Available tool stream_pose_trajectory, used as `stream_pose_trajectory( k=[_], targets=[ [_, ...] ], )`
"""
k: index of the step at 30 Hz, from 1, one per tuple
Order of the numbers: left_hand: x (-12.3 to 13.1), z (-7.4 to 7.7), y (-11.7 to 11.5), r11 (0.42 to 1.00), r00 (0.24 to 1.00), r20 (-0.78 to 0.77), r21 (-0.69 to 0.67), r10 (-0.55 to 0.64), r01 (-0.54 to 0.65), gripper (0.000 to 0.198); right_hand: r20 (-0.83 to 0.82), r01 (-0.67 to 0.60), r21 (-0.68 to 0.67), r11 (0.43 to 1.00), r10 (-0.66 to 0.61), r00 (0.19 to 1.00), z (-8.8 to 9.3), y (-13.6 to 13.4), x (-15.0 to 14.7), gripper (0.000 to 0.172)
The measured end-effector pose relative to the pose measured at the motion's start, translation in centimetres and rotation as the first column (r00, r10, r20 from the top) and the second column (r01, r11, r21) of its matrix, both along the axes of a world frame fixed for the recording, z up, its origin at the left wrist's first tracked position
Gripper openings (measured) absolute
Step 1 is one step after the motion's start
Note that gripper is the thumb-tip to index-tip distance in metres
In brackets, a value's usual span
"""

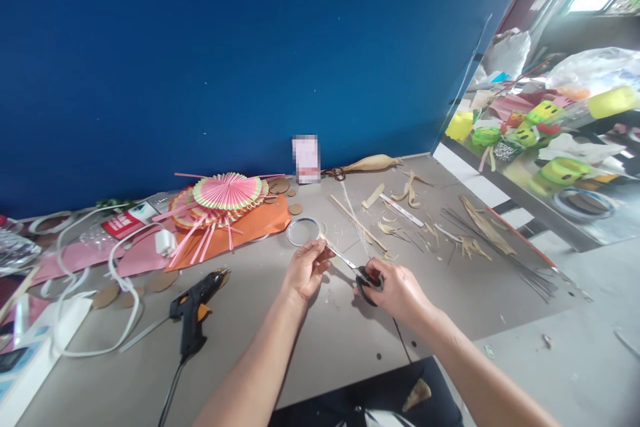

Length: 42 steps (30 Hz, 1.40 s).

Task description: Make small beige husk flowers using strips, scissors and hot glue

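Observation:
My right hand [395,290] grips black-handled scissors [361,272] by their finger loops, and the blades point up and left toward my left hand. With fingertips pinched together, my left hand [305,272] holds a small pale piece [324,240] close to the scissor tips. Its kind is too small to make out, and whether the blades touch it I cannot tell. Just beyond my left fingertips a clear ring [303,232] lies flat on the grey table [310,360]. Dry husk scraps [393,227] and a thin wooden stick [357,222] are scattered past the scissors.
A black glue gun [190,313] with its cord lies to the left. Behind it are pink paper fans [231,192] on orange sheet [240,240], plus a white cable [59,307]. Thin dark wires [520,270] lie right. A blue wall [250,60] closes off the back.

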State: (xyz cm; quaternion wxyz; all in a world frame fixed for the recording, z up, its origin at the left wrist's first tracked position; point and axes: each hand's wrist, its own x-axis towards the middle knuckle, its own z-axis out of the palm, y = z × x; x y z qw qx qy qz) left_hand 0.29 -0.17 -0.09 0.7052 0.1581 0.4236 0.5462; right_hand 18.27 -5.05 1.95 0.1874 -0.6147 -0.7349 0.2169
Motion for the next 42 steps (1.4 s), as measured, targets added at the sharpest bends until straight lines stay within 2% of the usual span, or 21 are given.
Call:
stream_pose_trajectory(
  k=[10, 15, 17, 20, 24, 28, 36, 42],
  targets=[
    [0.0, 0.0, 0.0, 1.000, 1.000, -0.011, 0.010, -0.018, 0.018, 0.007, -0.012, -0.003, 0.005, 1.000, 0.003, 1.000, 0.1, 0.3, 0.0, 0.015],
    [0.0, 0.1, -0.1, 1.000, 0.999, -0.029, 0.023, -0.016, 0.016, 0.011, -0.193, 0.040, -0.053, 0.998, -0.049, 0.980, -0.4, 0.3, 0.0, 0.023],
    [0.0, 0.1, -0.1, 1.000, 0.999, -0.041, 0.024, -0.010, 0.011, 0.013, -0.323, 0.049, -0.132, 0.990, -0.090, 0.942, -0.7, 0.4, 0.0, 0.026],
    [0.0, 0.2, -0.1, 1.000, 0.998, -0.065, 0.029, 0.003, -0.001, 0.016, -0.511, -0.034, -0.273, 0.961, -0.115, 0.852, -1.1, 0.4, 0.1, 0.028],
    [0.0, 0.5, -0.2, 0.999, 0.995, -0.100, 0.051, 0.020, -0.015, 0.018, -0.643, -0.116, -0.387, 0.915, -0.178, 0.745, -1.4, 0.2, 0.5, 0.030],
    [0.0, 0.8, -0.3, 0.997, 0.990, -0.141, 0.074, 0.027, -0.017, 0.021, -0.644, -0.138, -0.447, 0.884, -0.211, 0.735, -1.2, -0.1, 0.9, 0.033],
    [0.0, 1.0, -0.2, 0.996, 0.983, -0.180, 0.091, 0.027, -0.011, 0.023, -0.615, -0.203, -0.519, 0.830, -0.197, 0.764, 0.6, -0.3, 1.5, 0.038],
    [0.0, 0.9, -0.2, 0.995, 0.985, -0.173, 0.096, 0.001, 0.015, 0.023, -0.573, -0.205, -0.498, 0.842, -0.142, 0.807, 0.3, -0.1, 1.8, 0.038]
  ],
)
